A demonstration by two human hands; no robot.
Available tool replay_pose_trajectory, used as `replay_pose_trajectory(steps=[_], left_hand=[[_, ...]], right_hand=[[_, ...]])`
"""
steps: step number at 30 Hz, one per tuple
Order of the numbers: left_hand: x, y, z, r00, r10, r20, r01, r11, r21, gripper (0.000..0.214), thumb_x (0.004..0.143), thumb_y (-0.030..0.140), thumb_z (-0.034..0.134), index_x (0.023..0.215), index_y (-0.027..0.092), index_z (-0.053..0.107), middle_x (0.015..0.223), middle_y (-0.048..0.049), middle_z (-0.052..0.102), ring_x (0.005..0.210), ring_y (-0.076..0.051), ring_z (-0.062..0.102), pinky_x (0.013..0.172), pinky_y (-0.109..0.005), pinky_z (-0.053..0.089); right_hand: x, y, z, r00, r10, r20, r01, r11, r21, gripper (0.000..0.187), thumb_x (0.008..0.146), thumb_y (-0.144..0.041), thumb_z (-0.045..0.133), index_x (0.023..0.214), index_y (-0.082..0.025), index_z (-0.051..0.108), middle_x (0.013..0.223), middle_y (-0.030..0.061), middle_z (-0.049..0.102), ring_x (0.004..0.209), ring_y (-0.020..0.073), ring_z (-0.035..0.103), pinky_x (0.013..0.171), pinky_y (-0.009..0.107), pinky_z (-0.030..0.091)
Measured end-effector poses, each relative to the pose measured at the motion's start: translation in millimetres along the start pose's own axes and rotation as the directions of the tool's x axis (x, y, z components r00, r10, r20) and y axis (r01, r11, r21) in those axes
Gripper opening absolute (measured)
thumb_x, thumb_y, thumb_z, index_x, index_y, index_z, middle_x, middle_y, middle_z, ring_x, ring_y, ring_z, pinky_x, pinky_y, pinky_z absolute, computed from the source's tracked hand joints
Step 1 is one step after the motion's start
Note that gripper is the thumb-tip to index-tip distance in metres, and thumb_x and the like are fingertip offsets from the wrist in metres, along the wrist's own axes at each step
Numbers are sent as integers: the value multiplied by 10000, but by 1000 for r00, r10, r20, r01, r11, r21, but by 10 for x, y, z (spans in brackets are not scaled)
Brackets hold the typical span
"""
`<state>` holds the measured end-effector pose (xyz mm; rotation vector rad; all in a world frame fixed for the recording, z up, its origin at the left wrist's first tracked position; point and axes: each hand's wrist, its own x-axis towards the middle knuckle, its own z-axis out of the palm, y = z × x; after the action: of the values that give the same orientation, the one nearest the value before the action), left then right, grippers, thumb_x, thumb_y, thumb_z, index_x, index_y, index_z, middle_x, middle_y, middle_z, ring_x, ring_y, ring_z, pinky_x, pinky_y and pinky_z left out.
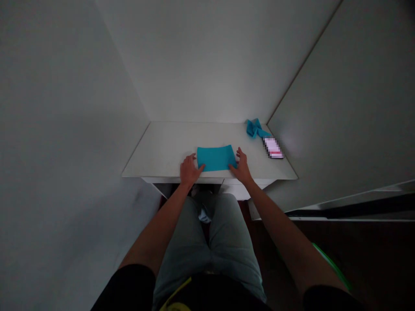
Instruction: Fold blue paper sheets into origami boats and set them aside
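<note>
A flat blue rectangular sheet [215,158], paper or thin cloth, lies on the white desk [168,147] near its front edge. At the sheet's left end is my left hand [189,170], its thumb on the near left corner and its fingers apart beside the edge. My right hand [241,167] mirrors this at the other end, thumb resting on the near right corner, fingers spread outside the edge. Neither hand's fingers are wrapped round the sheet.
A crumpled blue piece [254,128] of similar colour sits at the desk's back right. Close by lies a phone [272,148] with a lit, blurred screen. Walls stand behind and to the left, and a pale panel [350,108] rises on the right.
</note>
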<state>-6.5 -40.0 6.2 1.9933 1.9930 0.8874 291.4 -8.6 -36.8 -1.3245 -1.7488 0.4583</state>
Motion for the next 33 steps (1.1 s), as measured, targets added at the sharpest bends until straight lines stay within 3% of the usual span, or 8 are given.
replay_pose_trajectory(steps=[2, 7, 9, 13, 17, 21, 28, 33], left_hand=[[-32, 19, -12, 999, 46, 15, -47, 994, 94, 683, 1032, 428, 673, 1658, 221, 498, 1605, -170, 630, 1505, -356, 563, 1220, -507, 462], [-46, 9, -9, 948, 220, 232, -267, 944, 196, 527, 1116, 374, 458, 1626, 344, 592, 1755, -48, 509, 1683, -340, 365, 1346, -593, 298], [-41, -12, 0, 939, 231, 257, -287, 934, 210, 543, 1122, 381, 428, 1642, 350, 579, 1773, -41, 482, 1686, -340, 363, 1352, -616, 278], [-36, -50, 24, 937, 238, 256, -297, 928, 226, 566, 1121, 429, 432, 1668, 348, 551, 1779, -49, 473, 1689, -344, 359, 1353, -623, 274], [-31, -62, 36, 935, 242, 261, -301, 928, 218, 575, 1117, 446, 445, 1676, 352, 542, 1778, -59, 474, 1692, -348, 354, 1353, -621, 276], [-24, -43, 19, 936, 225, 272, -286, 935, 211, 578, 1109, 455, 459, 1674, 362, 544, 1781, -58, 469, 1693, -346, 350, 1350, -624, 281], [-34, -14, -6, 933, 209, 294, -282, 931, 232, 583, 1126, 470, 426, 1692, 362, 513, 1802, -37, 438, 1707, -321, 316, 1362, -597, 267], [-14, -18, 15, 942, 178, 284, -250, 939, 239, 580, 1134, 465, 432, 1694, 340, 518, 1823, -81, 394, 1707, -315, 323, 1365, -578, 274]], right_hand=[[-22, -22, -13, 997, -72, 31, 76, 986, -150, 934, 914, -320, 631, 1773, -209, 281, 1763, 216, 402, 1604, 390, 433, 1237, 640, 477], [-106, -289, 32, 972, -85, 220, 181, 869, -461, 633, 1016, -197, 474, 1640, -268, 551, 1786, 104, 459, 1675, 337, 380, 1330, 641, 331], [-121, -467, 173, 955, -110, 276, 238, 839, -489, 583, 1073, -218, 422, 1639, -243, 558, 1767, 102, 492, 1671, 313, 401, 1358, 626, 284], [-88, -779, 574, 910, -160, 383, 335, 828, -450, 582, 1161, -347, 330, 1703, -202, 484, 1785, 115, 449, 1664, 274, 425, 1361, 553, 323], [22, -803, 712, 893, -82, 443, 308, 829, -467, 601, 1170, -411, 320, 1725, -225, 462, 1801, 110, 409, 1685, 294, 389, 1373, 608, 298], [133, -556, 427, 877, 12, 480, 274, 809, -520, 651, 1167, -480, 318, 1755, -218, 412, 1838, 111, 315, 1712, 328, 325, 1375, 645, 280], [156, -131, -217, 887, 147, 438, 175, 770, -613, 659, 1166, -470, 285, 1777, -235, 365, 1845, 105, 286, 1715, 362, 303, 1362, 701, 268], [45, -51, -423, 874, 7, 486, 283, 806, -521, 572, 1172, -410, 296, 1699, -340, 506, 1803, 36, 416, 1705, 319, 338, 1341, 669, 315]])
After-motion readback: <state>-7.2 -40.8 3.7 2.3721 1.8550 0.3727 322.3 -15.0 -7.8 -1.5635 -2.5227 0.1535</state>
